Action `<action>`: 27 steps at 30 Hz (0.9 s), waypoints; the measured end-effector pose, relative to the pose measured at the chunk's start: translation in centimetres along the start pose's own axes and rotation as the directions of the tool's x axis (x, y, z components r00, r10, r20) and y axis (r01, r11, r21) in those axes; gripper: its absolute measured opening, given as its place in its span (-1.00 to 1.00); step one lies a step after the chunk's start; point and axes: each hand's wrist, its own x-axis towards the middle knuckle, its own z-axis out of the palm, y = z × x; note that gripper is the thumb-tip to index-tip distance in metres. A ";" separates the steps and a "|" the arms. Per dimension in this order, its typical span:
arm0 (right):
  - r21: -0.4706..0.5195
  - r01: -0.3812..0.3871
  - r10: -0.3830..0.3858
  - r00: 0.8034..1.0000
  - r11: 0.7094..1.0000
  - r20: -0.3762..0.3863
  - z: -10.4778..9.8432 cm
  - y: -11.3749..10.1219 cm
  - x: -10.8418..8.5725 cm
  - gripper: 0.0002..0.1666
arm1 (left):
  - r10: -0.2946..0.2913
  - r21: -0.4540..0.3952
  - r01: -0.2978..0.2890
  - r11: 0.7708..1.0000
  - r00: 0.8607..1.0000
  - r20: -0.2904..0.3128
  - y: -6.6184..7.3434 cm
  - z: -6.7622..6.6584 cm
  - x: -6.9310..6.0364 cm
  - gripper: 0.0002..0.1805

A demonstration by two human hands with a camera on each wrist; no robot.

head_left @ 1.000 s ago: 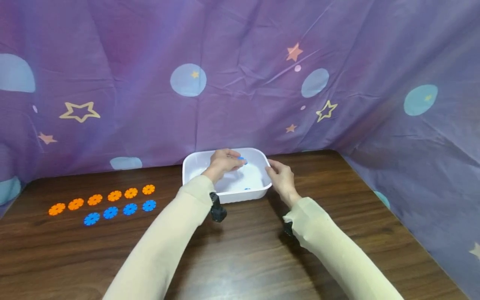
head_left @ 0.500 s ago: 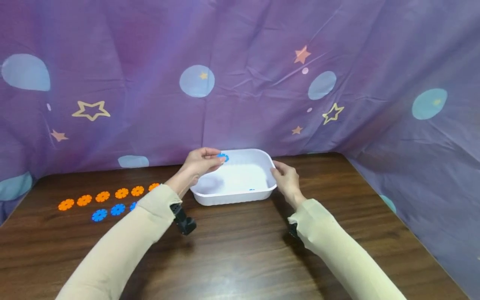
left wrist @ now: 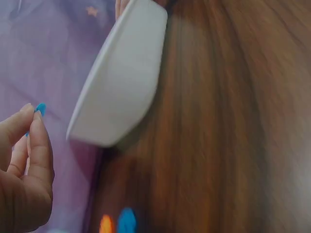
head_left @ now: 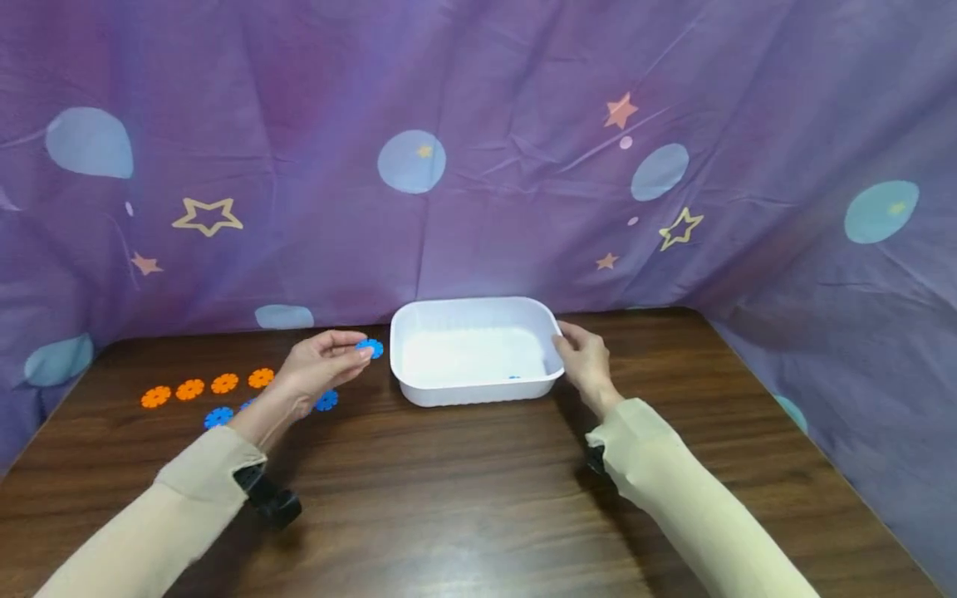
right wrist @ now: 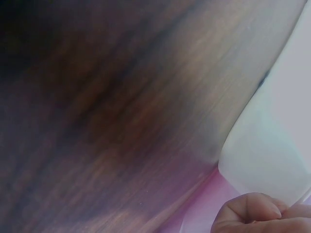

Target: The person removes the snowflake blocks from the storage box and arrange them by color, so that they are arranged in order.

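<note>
My left hand point(head_left: 321, 367) pinches a blue notched plastic disc point(head_left: 371, 348) between thumb and fingertips, held above the table left of a white plastic basin point(head_left: 478, 394). In the left wrist view the disc point(left wrist: 41, 109) shows edge-on at the fingertips. My right hand point(head_left: 586, 361) grips the basin's right end, thumb at the rim; in the right wrist view its fingers point(right wrist: 252, 208) meet the basin wall. One small blue piece point(head_left: 514, 378) lies inside the basin, mostly hidden by its front wall.
Left on the brown wooden table point(head_left: 463, 490) lies a row of several orange discs point(head_left: 190, 389). Before it are blue discs point(head_left: 219, 417), partly covered by my left hand and forearm; another blue disc point(head_left: 326, 400) lies right of the wrist. A purple curtain point(head_left: 493, 166) hangs behind the table.
My left hand has come out from over the basin and moved left, carrying the blue disc towards the rows. The right hand keeps its hold on the basin. The head view has turned slightly left.
</note>
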 end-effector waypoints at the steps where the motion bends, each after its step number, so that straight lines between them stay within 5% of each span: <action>1: -0.004 0.003 -0.003 1.000 1.000 -0.002 0.1 0.0 0.0 -0.59 | -0.004 -0.002 0.004 1.000 1.000 -0.005 -0.3 -0.7 -0.4 -0.44; 12: 0.002 -0.019 0.019 1.000 1.000 0.013 0.0 0.0 0.1 -0.57 | -0.067 -0.045 0.065 0.997 0.996 -0.052 -2.8 -6.7 -4.5 -0.54; 19: 0.015 -0.021 0.021 1.000 1.000 0.019 -0.1 0.1 0.1 -0.57 | -0.076 -0.117 0.065 0.991 0.993 -0.092 -4.1 -9.6 -6.3 -0.78; 27: 0.014 -0.020 0.019 1.000 1.000 0.024 -0.1 0.0 0.2 -0.57 | -0.057 -0.124 0.038 0.992 0.986 -0.154 -5.2 -12.0 -7.6 -0.79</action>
